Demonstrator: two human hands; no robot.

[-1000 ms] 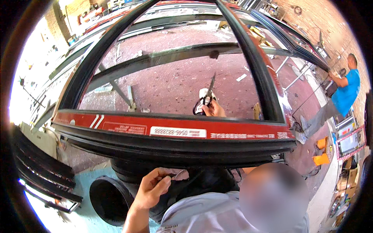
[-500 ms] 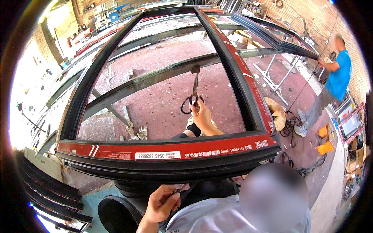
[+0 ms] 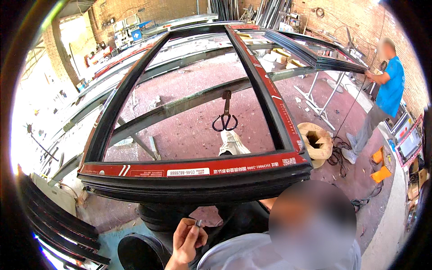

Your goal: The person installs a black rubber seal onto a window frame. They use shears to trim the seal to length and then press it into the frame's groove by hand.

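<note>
My left hand (image 3: 186, 240) is closed, pinching a small grey piece (image 3: 198, 222) between thumb and fingertips, below the near edge of a large black frame (image 3: 193, 189). Red protective film with printing (image 3: 144, 170) covers the frame's near bar and right side. Black-handled scissors (image 3: 226, 123) hang blades up through the frame's opening, their tips at a dark block (image 3: 227, 94) on a steel beam (image 3: 180, 96). No hand touches them. Of my right arm, only a strip of skin (image 3: 269, 203) shows under the frame's near edge; the right hand itself is hidden.
A co-worker in a blue shirt (image 3: 390, 85) stands at the far right, hands at another dark frame (image 3: 339, 64). A tan roll (image 3: 316, 144) and black cables (image 3: 340, 157) lie on the floor at right. Black profiles (image 3: 58, 220) are stacked at lower left, near a black tube (image 3: 139, 252).
My right hand has let go of the scissors and withdrawn from the frame's opening; the scissors now hang at the beam. My left hand has dropped slightly, still pinching the small piece.
</note>
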